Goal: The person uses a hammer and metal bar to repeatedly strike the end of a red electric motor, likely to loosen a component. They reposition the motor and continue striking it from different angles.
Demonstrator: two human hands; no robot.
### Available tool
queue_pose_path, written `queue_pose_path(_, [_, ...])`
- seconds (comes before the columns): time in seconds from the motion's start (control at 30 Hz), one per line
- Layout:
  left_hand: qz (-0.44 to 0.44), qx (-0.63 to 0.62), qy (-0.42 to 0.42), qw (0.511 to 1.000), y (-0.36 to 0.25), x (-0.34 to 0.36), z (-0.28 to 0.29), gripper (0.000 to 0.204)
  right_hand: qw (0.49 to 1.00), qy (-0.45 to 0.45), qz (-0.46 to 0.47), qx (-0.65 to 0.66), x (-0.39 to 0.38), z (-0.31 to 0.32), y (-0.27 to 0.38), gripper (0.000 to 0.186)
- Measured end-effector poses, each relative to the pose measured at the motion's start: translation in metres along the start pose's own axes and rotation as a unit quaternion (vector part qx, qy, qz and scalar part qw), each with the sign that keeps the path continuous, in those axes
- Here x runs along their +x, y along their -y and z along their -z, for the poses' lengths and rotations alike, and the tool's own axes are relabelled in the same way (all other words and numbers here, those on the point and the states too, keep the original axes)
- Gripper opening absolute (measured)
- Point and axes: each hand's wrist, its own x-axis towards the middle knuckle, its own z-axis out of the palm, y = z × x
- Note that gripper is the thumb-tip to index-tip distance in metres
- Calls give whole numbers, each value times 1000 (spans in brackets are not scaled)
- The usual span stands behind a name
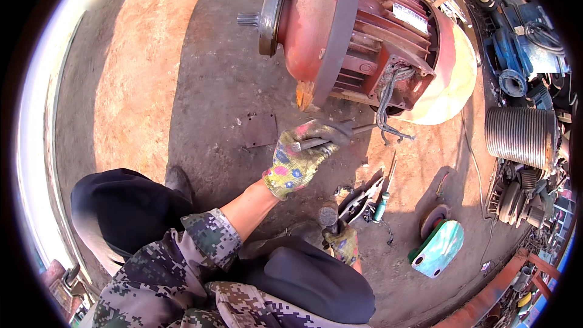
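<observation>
Fingers [316, 136] of both gloved hands grip one tool each beside one motor [364, 36].

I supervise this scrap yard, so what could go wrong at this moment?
The left hand points a metal rod at loose wires hanging from the red motor; it might slip and snag them. The right hand grips a hammer close to the knee. Pliers and screwdriver lie underfoot.

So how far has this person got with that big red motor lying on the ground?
Already done: the red motor's terminal box is open, its wires hanging out. In hand: the gloved left hand holds a metal rod toward those wires, and the right hand grips a hammer. Left: the casing looks assembled; pliers and a screwdriver lie nearby.
</observation>
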Motion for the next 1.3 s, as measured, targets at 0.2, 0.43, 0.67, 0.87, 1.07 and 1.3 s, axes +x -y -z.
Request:
queue_pose_path(0.2, [-178, 197, 102, 959, -6, 15, 5, 25, 971, -138, 73, 183, -66, -23, -18, 41])
queue_pose_path(0.43, [-196, 73, 131, 969, 7, 35, 32, 14, 945, -214, -40, 243, -105, 1, -20, 48])
queue_pose_path(0.67, [-189, 77, 156, 966, 10, 38, 38, 17, 966, -245, -11, 79, -96, 25, 42, 34])
queue_pose_path(0.87, [-181, 56, 147, 971, 11, 41, 37, 16, 961, -204, 21, 185, -98, 17, 104, 34])
queue_pose_path(1.07, [-167, 0, 131, 977, 16, 37, 34, 12, 966, -215, 4, 146, -102, 11, 130, 35])
queue_pose_path(1.3, [-171, -10, 138, 975, 13, 37, 31, 12, 967, -229, 21, 108, -98, 18, 124, 31])
